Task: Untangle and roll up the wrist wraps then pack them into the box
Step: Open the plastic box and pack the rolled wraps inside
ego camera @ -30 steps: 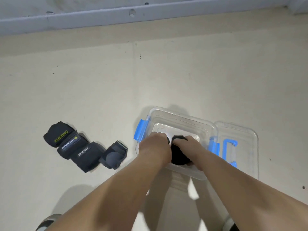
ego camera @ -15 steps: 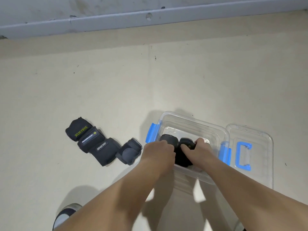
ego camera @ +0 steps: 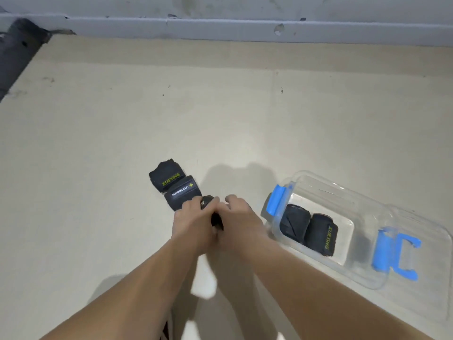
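Two rolled black wrist wraps (ego camera: 309,229) lie side by side in the clear plastic box (ego camera: 321,182) with blue latches, at the right. On the floor left of the box lie more rolled black wraps: one marked XUEYING (ego camera: 166,174) and one with a white label (ego camera: 182,192). My left hand (ego camera: 193,223) and my right hand (ego camera: 239,217) meet over a further black wrap (ego camera: 208,201) beside that pile, and their fingers curl round it. Most of this wrap is hidden under the hands.
The box's clear lid (ego camera: 414,246) with a blue handle lies at the box's right end. The beige floor runs to a grey wall skirting (ego camera: 220,28) at the back. A dark object (ego camera: 17,50) sits at the far left corner.
Both hands have left the box, where two wraps now lie, and have moved left to the pile on the floor. They have taken hold of another wrap there. The view has swung left.
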{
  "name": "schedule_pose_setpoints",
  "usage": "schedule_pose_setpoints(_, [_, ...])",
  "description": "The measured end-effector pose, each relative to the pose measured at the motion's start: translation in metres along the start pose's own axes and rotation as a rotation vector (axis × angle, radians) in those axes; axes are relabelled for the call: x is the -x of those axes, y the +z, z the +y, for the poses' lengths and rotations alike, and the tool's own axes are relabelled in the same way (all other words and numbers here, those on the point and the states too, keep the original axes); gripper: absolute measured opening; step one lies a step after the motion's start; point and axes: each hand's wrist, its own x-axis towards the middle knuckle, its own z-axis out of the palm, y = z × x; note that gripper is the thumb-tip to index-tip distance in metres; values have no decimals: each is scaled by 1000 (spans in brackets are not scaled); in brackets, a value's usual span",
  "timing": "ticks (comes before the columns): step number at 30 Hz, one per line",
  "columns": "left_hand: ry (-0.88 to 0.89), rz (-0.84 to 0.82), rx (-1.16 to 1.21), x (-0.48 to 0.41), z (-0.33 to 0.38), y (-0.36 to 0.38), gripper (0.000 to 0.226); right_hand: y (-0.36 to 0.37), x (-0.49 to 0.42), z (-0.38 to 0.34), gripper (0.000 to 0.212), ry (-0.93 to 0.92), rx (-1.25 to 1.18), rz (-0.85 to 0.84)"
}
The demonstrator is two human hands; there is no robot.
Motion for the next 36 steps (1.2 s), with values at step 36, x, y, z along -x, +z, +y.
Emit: schedule_pose_setpoints(36, [69, -27, 1051, 22, 229, -57, 65, -98, 123, 200, 37, 240, 43, -207])
